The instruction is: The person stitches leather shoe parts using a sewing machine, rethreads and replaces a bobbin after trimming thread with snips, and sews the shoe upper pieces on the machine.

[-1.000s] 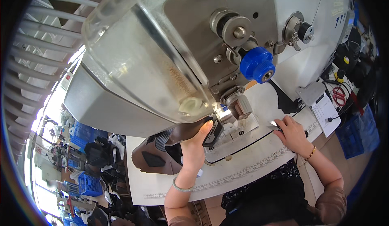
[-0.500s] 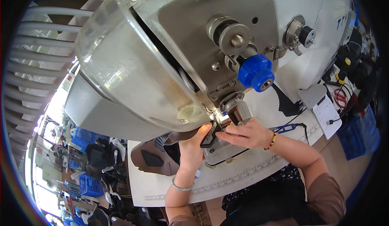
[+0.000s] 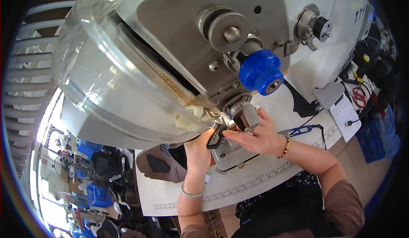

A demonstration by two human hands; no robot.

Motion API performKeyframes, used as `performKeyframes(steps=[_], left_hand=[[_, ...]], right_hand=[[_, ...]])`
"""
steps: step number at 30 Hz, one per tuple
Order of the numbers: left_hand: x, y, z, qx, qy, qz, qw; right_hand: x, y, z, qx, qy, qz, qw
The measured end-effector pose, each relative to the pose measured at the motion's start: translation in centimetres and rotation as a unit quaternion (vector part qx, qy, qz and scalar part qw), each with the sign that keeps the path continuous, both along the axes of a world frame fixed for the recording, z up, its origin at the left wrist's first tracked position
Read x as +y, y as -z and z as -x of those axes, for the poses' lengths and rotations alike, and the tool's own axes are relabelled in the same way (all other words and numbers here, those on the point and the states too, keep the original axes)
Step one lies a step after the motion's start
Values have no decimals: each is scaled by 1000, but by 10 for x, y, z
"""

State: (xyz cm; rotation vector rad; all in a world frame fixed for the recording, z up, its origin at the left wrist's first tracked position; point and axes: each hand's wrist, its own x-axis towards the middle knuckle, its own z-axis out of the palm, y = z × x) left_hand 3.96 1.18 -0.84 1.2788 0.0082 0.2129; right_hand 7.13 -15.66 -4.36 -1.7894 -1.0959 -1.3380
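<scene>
At the needle area of a sewing machine (image 3: pixel 170 24), my left hand (image 3: pixel 198 156) grips a shoe upper piece bearing a black tab (image 3: pixel 216 136) with light lettering. Its fingertips are partly hidden beneath the machine's clear guard (image 3: pixel 123 80). From the other side, my right hand (image 3: pixel 257 139) reaches in with fingers stretched out, a fingertip against or very close to the tab's right edge. The roller-like metal part (image 3: pixel 246 116) above covers some of those fingers. Left of my left hand, a brown shoe upper (image 3: pixel 159 165) with a black patch lies on the white table.
A large blue knob (image 3: pixel 260 71) juts from the machine's front. Blue thread snips (image 3: pixel 300 130) on a black cord lie right of my right hand. Farther right are a written sheet (image 3: pixel 344 115) and red-handled scissors (image 3: pixel 359 99). A printed ruler strip (image 3: pixel 251 180) runs along the near table edge.
The machine looks larger and shifted left as my view has moved. My right hand's fingers have straightened at the tab, its thumb raised beside the roller. My left hand stays on the piece.
</scene>
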Motion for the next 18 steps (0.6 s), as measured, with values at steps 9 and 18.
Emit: performKeyframes(steps=[9,18], left_hand=[[8,7,-9,-41,-1,-6,999],[14,10,-13,-58,36,-18,998]], right_hand=[[3,-6,6,23,41,-8,999],[7,1,11,52,69,18,996]])
